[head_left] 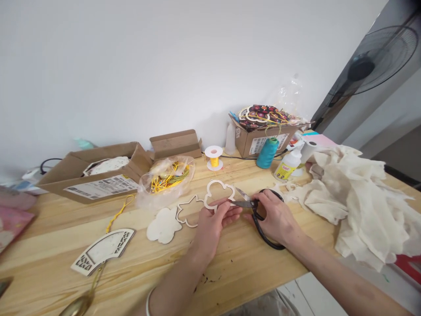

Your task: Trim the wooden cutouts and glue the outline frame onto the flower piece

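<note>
My left hand (213, 221) pinches the lower edge of a pale wooden cloud-shaped frame (219, 191), lifted slightly off the wooden table (49, 254). My right hand (274, 215) is closed round the black loop handles of large scissors (253, 206). The scissor blades point left and meet the frame's right edge. Just left of my left hand lie a second wooden frame (187, 210) and a white cloud-shaped piece (163, 226), both flat on the table.
A fan-shaped wooden ornament (103, 250) with a yellow cord lies front left. Behind stand open cardboard boxes (95, 175), a plastic bag of yellow cords (167, 177), a yellow thread spool (214, 158), a teal thread cone (267, 152) and a glue bottle (287, 164). Crumpled cream cloth (358, 206) fills the right.
</note>
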Action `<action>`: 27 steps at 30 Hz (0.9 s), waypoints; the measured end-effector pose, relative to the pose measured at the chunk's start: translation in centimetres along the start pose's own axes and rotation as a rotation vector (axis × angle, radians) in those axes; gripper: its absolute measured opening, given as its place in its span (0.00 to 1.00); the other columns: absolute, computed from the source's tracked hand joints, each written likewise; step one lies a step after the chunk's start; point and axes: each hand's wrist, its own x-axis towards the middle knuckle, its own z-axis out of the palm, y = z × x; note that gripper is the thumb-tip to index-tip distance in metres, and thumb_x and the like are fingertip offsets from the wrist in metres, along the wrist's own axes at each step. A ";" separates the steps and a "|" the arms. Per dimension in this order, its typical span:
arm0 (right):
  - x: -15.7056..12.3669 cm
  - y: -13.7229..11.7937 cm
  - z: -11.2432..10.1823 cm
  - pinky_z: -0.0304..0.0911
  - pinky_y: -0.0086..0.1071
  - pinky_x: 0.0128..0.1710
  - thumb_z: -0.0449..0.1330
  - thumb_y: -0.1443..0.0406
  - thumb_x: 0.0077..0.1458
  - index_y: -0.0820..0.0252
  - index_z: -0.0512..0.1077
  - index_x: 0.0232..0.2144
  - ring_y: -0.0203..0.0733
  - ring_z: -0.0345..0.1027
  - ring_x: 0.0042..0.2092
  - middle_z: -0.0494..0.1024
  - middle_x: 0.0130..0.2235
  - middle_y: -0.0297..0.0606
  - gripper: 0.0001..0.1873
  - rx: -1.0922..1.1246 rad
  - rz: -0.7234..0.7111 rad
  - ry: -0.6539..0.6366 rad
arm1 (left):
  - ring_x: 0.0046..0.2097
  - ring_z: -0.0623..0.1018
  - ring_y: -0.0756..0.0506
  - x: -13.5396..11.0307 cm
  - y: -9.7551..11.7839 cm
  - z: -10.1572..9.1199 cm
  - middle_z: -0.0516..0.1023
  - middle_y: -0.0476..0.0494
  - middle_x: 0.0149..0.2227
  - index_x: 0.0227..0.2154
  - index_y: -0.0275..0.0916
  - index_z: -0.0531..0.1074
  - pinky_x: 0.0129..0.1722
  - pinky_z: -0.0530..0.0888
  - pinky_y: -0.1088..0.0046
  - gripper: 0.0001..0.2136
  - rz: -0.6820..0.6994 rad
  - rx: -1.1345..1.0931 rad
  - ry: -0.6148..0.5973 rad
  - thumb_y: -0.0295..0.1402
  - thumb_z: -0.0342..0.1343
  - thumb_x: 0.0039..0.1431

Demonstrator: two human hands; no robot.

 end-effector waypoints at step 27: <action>0.1 -0.7 -0.1 0.59 0.30 0.30 0.56 0.58 0.47 0.58 0.68 0.34 0.40 0.66 0.33 0.69 0.33 0.38 0.13 -0.094 0.084 -0.032 | 0.37 0.78 0.44 -0.2 0.6 0.1 0.79 0.39 0.31 0.30 0.32 0.71 0.33 0.75 0.74 0.09 -0.074 0.033 0.049 0.33 0.59 0.47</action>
